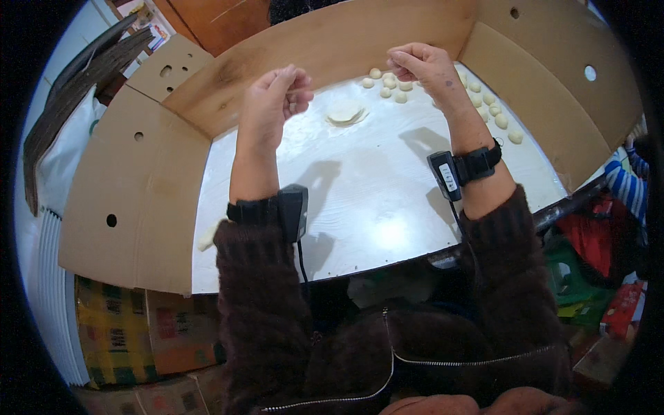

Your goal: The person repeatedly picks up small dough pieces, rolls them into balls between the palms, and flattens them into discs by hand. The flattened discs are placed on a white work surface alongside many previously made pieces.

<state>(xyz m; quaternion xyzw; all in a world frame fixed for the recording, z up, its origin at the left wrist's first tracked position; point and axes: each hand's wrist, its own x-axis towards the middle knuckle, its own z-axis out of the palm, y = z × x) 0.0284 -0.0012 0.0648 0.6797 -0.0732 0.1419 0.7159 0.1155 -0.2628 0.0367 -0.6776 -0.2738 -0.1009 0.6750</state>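
Note:
Both hands are raised over a white, flour-dusted work surface (353, 180). My left hand (273, 100) is at the far left part of it, fingers curled in and thumb close to the forefinger, with nothing seen in them. Just right of it and lower down lies a small stack of thin round dough wrappers (346, 113). At the far right my right hand (432, 72) is closed, thumb and fingers drawn together; no held thing shows. Several small dough balls (401, 97) lie beside and below it, and more dough balls (501, 121) run along the right edge.
Cardboard walls stand at the left (131, 200), back and right (553, 90) of the surface. A pale dough piece (206, 240) lies by the left sleeve. Dark boxes with cables (443, 176) are strapped to both wrists. Cartons (180, 332) are stacked low at the left.

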